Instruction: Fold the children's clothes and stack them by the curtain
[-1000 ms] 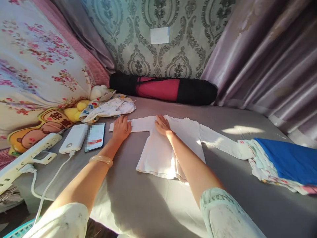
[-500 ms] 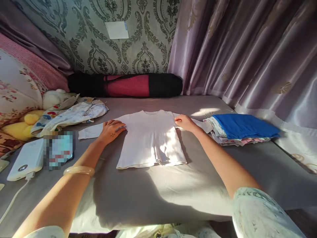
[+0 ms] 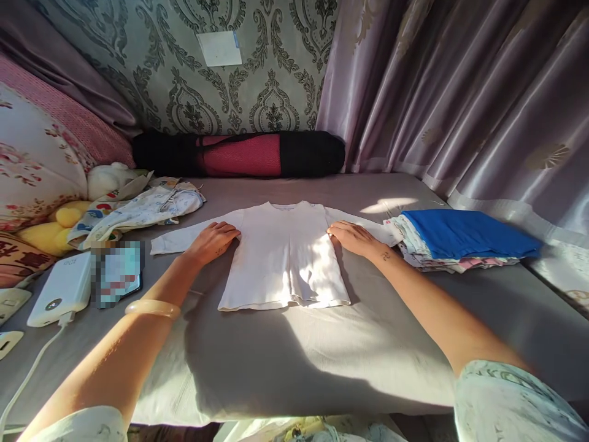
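A white long-sleeved shirt point(image 3: 276, 258) lies spread flat on the grey sheet, collar away from me and hem toward me, its sleeves stretched out to both sides. My left hand point(image 3: 214, 242) rests over the left sleeve, fingers curled closed on the shirt's side edge just below the armpit. On the opposite edge, at about the same height, my right hand point(image 3: 352, 237) pinches the fabric between thumb and fingers. The cuff of the right sleeve reaches the folded clothes.
A stack of folded clothes with a blue piece point(image 3: 469, 234) on top sits at the right. Leftward lie a phone point(image 3: 118, 273), a white power bank point(image 3: 62, 291) with a cable, and crumpled patterned clothes point(image 3: 142, 212). A black and red roll point(image 3: 239, 155) lies along the wall.
My right hand has turned from a loose fist to a pinch on the shirt's edge. My left fingers have curled in at the other edge. The view shifted slightly.
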`<state>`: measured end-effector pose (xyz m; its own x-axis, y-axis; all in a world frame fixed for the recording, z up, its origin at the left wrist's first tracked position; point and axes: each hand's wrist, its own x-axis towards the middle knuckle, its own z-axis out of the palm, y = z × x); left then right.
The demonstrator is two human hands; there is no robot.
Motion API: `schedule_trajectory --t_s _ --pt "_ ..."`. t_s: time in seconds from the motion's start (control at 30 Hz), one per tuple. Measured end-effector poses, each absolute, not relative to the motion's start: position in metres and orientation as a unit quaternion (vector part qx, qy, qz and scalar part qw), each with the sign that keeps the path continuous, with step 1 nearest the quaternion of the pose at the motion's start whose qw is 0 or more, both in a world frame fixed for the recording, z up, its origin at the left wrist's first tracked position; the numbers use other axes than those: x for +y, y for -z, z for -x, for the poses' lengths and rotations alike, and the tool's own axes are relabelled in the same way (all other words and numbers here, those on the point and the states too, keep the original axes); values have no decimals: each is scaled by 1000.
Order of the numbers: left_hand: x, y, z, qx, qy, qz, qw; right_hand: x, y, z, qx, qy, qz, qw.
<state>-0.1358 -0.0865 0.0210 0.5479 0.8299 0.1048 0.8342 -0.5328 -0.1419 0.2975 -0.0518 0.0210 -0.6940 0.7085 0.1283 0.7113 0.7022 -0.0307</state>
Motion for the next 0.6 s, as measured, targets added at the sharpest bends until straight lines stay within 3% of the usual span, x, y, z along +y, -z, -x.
schedule_trajectory --t_s 0.2,0.4,0.53,0.6 --pt "-80 -13 147 -487 64 866 98 -48 -15 -302 -923 114 366 45" --pt "-91 -10 147 -519 97 845 85 -63 -14 -301 -903 76 418 72" --pt "-116 -22 137 -648 140 744 84 -95 -24 -292 -836 42 530 136" --pt "-135 -28 130 -700 133 701 28 -117 -31 -286 -791 -13 600 122"
